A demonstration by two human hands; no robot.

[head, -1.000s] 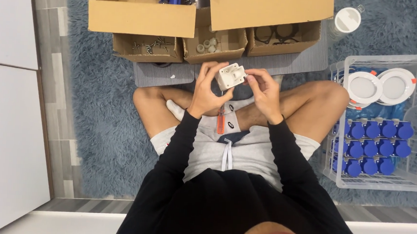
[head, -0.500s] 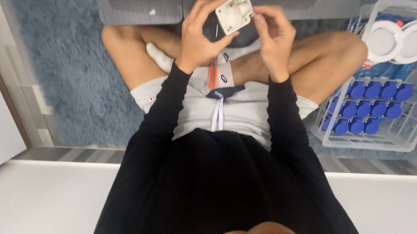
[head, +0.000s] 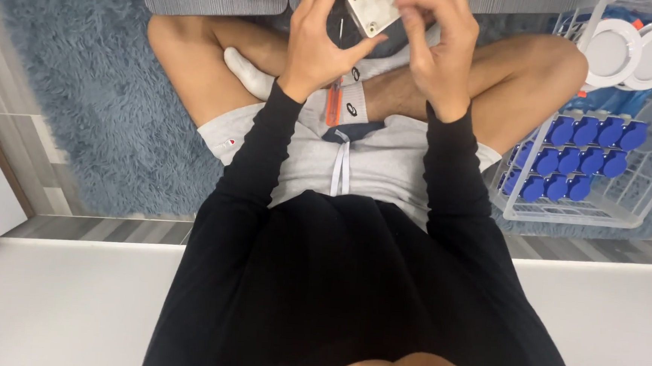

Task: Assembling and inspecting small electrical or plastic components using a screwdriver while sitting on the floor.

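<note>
Shaggy blue-grey rug (head: 82, 108) underfoot, white wire basket (head: 603, 215) of blue caps (head: 580, 157) at right of frame. Small white square box (head: 378, 5) held at top centre, left hand (head: 323, 43) and right hand (head: 436, 50) with fingers clamped on its sides, above crossed legs.

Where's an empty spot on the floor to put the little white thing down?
The blue rug left of the crossed legs is bare, out to the wood floor. The right is crowded: a white wire basket of blue caps and white round lights.
</note>
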